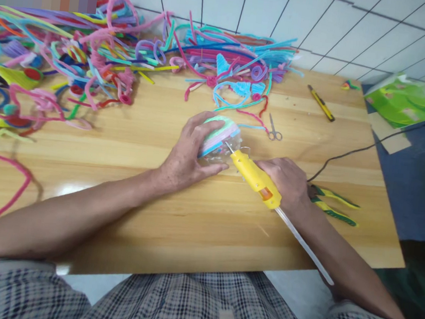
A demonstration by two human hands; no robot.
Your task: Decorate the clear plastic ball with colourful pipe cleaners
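My left hand (190,152) is wrapped round a clear rounded piece (220,137) banded with green, lilac and blue fuzzy strips, near the middle of the table. A yellow glue gun (254,176) is gripped in my right hand (286,179), its metal tip at the lower right part of the banded piece. A long clear glue stick (304,245) sticks out of the gun's back end over my right forearm. The fingers of my right hand are partly hidden behind the gun.
Colourful pipe cleaners (105,59) are heaped along the back and left of the wooden table (175,236). Small scissors (274,130), a yellow cutter (321,104) and pliers (336,204) lie to the right. A dark cord (352,150) crosses the right edge near a green bag (403,105).
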